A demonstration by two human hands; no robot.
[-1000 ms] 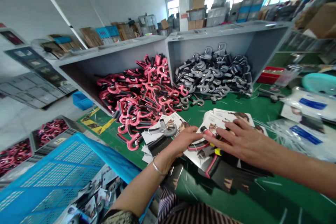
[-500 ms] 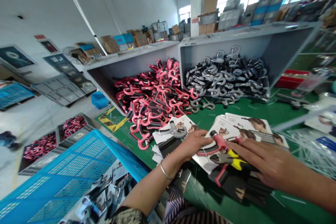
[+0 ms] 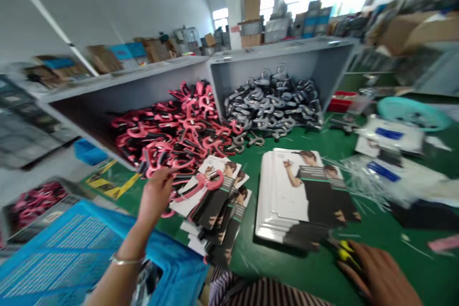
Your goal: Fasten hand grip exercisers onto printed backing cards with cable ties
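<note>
Small crate (image 3: 32, 227) of pink pieces: far left of the left hand, below desk height. Blue mesh basket (image 3: 71, 248): below and left of the left hand, whose forearm, with a bangle at the wrist, passes over it.

Left hand (image 3: 155, 196): fingers bent at the near edge of the pink grips (image 3: 182, 126) — whether anything is held cannot be told. These grips, pink and black, heap beyond that hand, spilling from the left grey bin (image 3: 143, 91) onto the green desk (image 3: 251, 162).

Carded grip (image 3: 215, 180), pink: just right of the left hand, lying on the fanned left card stack (image 3: 211, 208).

Right grey bin (image 3: 304, 60): beyond both hands, holding grey-and-black grips (image 3: 272, 103). Right card stack (image 3: 290, 191), printed white and black: between the hands.

Pliers (image 3: 346, 247), yellow-and-black handles: gripped by the right hand (image 3: 380, 267), tips pointing toward the right stack's near corner.

Red box (image 3: 340, 105): well beyond the right hand. Clear strips (image 3: 366, 184): beyond the same hand, nearer. Packets (image 3: 405, 136) with blue labels: behind the strips. Turquoise dish (image 3: 390, 105): farther beyond. Black sheet (image 3: 426, 215) and pink strip (image 3: 444, 244): right of the right hand, farther out.
</note>
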